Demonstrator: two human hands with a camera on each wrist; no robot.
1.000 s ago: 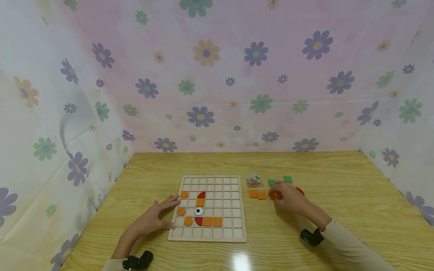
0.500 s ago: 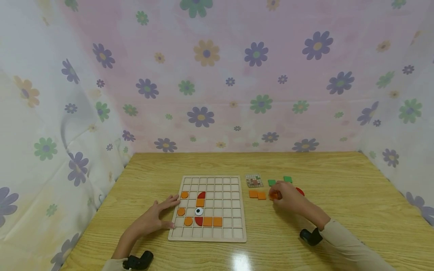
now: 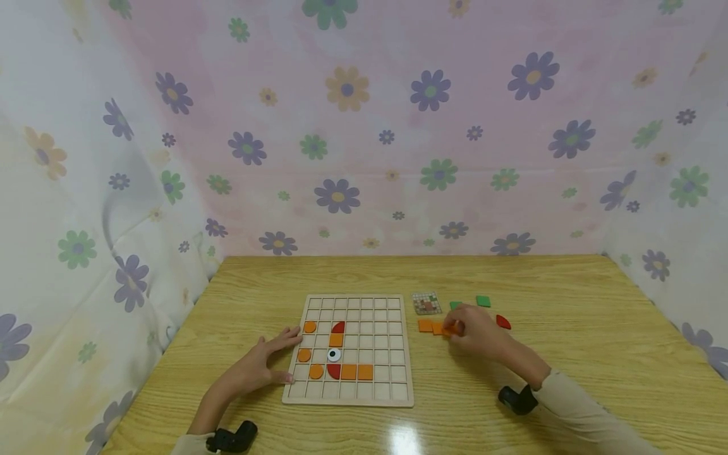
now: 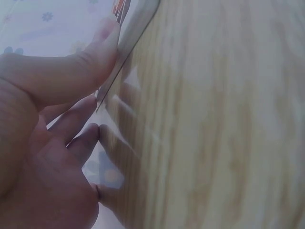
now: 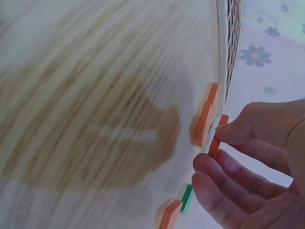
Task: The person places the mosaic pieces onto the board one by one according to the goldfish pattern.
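My right hand (image 3: 480, 333) pinches an orange square tile (image 5: 218, 137) between thumb and fingertips, right of two orange tiles (image 3: 425, 325) lying side by side on the table. Another orange tile (image 5: 169, 214) lies below the fingers in the right wrist view. My left hand (image 3: 258, 365) rests at the left edge of a wooden grid board (image 3: 392, 394), fingers spread, with thumb and fingertips on its rim. On the board sit orange discs (image 3: 304, 355), orange squares (image 3: 349, 371), two red quarter-round pieces (image 3: 333, 371) and a white eye disc (image 3: 333, 355).
A small pattern card (image 3: 426, 303) lies beyond the orange tiles. Two green square tiles (image 3: 483, 301) lie behind my right hand, one partly covered. A red quarter-round piece (image 3: 503, 321) sits to its right. Flowered cloth (image 3: 364, 215) stands behind the wooden table (image 3: 546, 278).
My right hand has moved slightly left with the orange tile, now overlapping the neighbouring orange tiles in the head view. More of the red piece shows behind it. The left hand stays put.
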